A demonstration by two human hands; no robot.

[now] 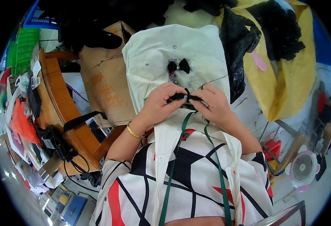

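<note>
My left hand (161, 101) and my right hand (213, 104) meet over my lap, fingertips pinched. Between them they hold a small black fabric bow (194, 98) with a shiny bead at its middle. A thin dark line, thread or needle, sticks out above my right fingers; I cannot tell which. Just beyond lies a second black bow (184, 66) with a sparkling centre, resting on the white cloth (207, 45) spread across my lap. Small glittery beads (173, 77) are gathered between that bow and my hands.
A cardboard box (101, 83) and a wooden stool-like frame (67, 101) stand at left. To the right are a black plastic bag (235, 56) and a yellow sack (271, 90) with black pieces inside. A small fan (303, 166) stands at lower right. Black fabric (97, 22) is heaped at the far side.
</note>
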